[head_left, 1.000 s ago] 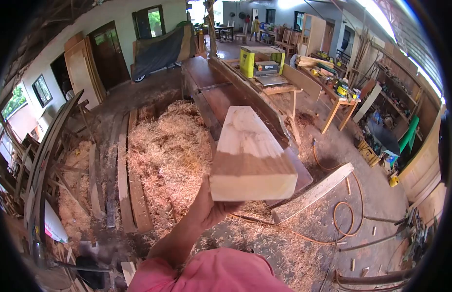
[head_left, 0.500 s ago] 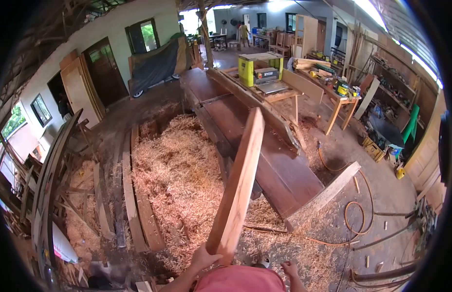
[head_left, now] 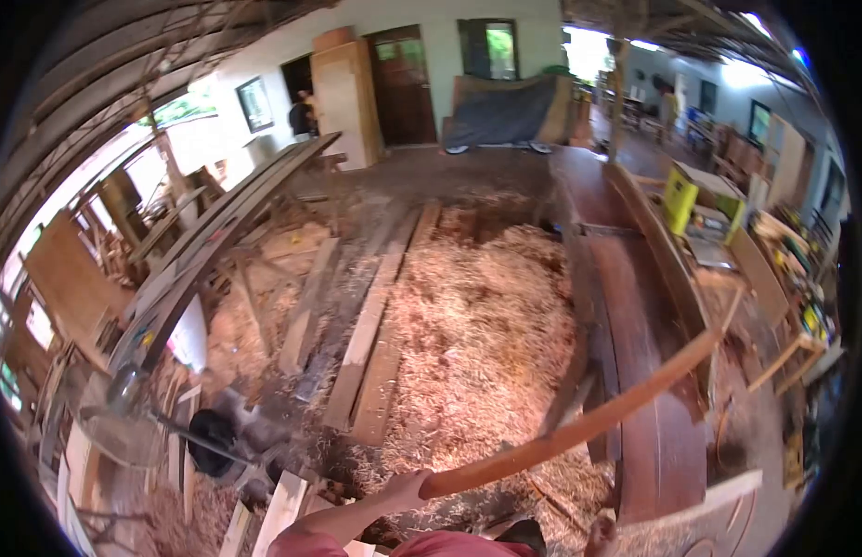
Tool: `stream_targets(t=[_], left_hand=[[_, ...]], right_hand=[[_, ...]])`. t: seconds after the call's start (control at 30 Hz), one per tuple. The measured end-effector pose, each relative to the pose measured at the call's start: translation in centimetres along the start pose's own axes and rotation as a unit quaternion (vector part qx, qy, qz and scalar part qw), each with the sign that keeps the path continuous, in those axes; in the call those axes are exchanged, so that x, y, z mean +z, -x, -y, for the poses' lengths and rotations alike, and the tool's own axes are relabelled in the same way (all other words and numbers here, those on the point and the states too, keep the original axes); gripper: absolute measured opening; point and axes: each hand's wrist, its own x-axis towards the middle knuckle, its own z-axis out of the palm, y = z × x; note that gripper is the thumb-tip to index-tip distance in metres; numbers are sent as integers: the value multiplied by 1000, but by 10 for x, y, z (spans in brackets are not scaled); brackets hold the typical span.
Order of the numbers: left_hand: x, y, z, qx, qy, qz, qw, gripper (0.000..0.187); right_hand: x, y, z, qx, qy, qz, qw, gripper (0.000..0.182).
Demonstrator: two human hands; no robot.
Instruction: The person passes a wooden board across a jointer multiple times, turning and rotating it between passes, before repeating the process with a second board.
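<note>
Shavings (head_left: pixel 486 316) cover floor beside the table (head_left: pixel 655 464). The left hand (head_left: pixel 405 490) grips one end of a plank (head_left: pixel 589 427) slanting over the table; the right hand (head_left: pixel 600 536) looks empty, its opening unclear. Two-handed support would steady the far end.

2 hands (head_left: pixel 408 490), 1 held board (head_left: pixel 579 430), 1 yel.-grn. machine (head_left: pixel 679 201), 1 tarp (head_left: pixel 505 113) w/ 2 wheels (head_left: pixel 457 149) (partly hidden).
</note>
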Motion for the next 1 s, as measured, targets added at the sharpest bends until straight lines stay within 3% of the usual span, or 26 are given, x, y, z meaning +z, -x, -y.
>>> stream_targets(t=[0.1, 0.17, 0.23, 0.27, 0.3, 0.33, 0.37, 0.4, 0.43, 0.5, 0.53, 0.73, 0.8, 0.87, 0.9, 0.93, 0.97, 1.0], left_hand=[[3, -14, 6, 0, 14, 36, 999, 78], [6, -19, 8, -10, -3, 47, 999, 81], [0, -18, 2, -16, -10, 43, 999, 82], [25, -24, 23, 28, -27, -30, 999, 83], [-1, -23, -2, -35, -20, 46, 998, 83], [-9, -21, -10, -21, -3, 28, 999, 79], [2, -28, 4, -9, -14, 9, 1000, 79], [20, -23, 9, 10, -21, -80, 997, 70], [32, -32, 28, -56, 84, -18, 995, 69], [68, -88, 101, -235, 271, -68, 931, 66], [62, -83, 101, -260, 233, -42, 936, 65], [-6, -147, 101, -190, 96, 38, 976, 64], [-35, -172, 115, -146, 51, 40, 987, 63], [-52, -199, 144, -65, -34, 39, 997, 62], [-53, -215, 164, -15, -88, 35, 995, 62], [-98, -219, 103, -26, -90, -4, 996, 68], [-135, -236, 68, -4, -142, 7, 990, 72], [-145, -255, 69, 6, -144, -31, 989, 62]], right_hand=[[-15, -72, -1, 2, -34, -29, 999, 33], [-34, -108, 79, 11, -10, -71, 997, 28], [-27, -163, 56, -15, -46, -119, 992, 38], [-24, -188, 48, -56, -26, -141, 988, 35], [-31, -212, 52, -91, -3, -167, 982, 32], [-40, -228, 89, -112, 114, -172, 972, 34], [-48, -244, 127, -149, 130, -169, 966, 37], [-51, -264, 139, -198, 136, -175, 955, 39], [-58, -280, 167, -222, 148, -169, 949, 40], [-68, -314, 183, -263, 191, -147, 934, 45], [-65, -333, 173, -278, 222, -130, 926, 51], [-56, -415, 160, -231, 344, -59, 908, 62], [-57, -426, 155, -193, 365, -48, 910, 50], [-50, -425, 134, -162, 288, -66, 941, 25], [-58, -421, 137, -150, 329, -33, 932, 39], [-55, -414, 133, -231, 327, -133, 907, 32], [-54, -403, 129, -223, 336, -164, 900, 27], [-56, -386, 153, -148, 328, -153, 921, 21]])
